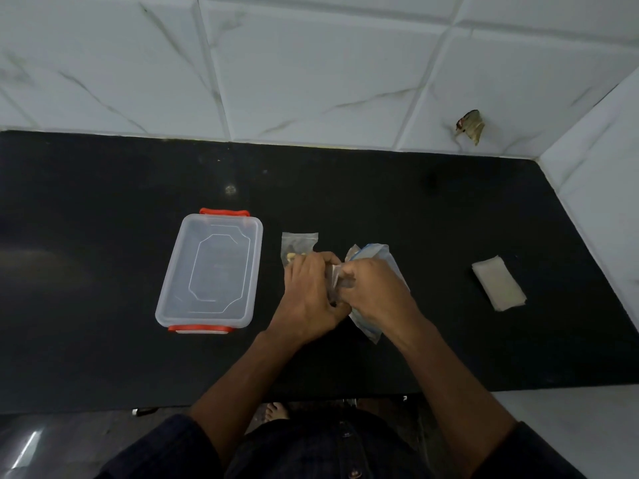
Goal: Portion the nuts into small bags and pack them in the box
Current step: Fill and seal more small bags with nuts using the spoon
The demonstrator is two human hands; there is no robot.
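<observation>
White marbled tiles (311, 63) back a dark desk (103, 271), which runs from the wall to the near edge where the person stands. Biggest of the things on it is the clear plastic box (211, 271) with orange clips, left of centre, its lid on and nothing visible inside. Well to the right lies a flat stack of small bags (499, 283), apart from everything else. Between them, at the middle, a larger clear bag with blue trim (375, 257) lies under the right hand (373, 292); it is probably the supply of nuts, though its contents are hidden. Just right of the box, a small filled bag (300, 245) rests on the desk with pale nuts showing through, its near end covered by the left hand (307, 295).

Both hands are curled around a small clear bag (337, 278) held between them, fingers pinching its film from either side. Whether it already holds nuts cannot be told, since the hands cover most of it.

Judging by this, the portioning step is under way: one bag appears done, another is being opened or sealed, and nothing is packed yet. The next move probably calls for finishing this bag's mouth with a steady pinch, setting it beside the first, and later unclipping the box's lid before anything goes in.
</observation>
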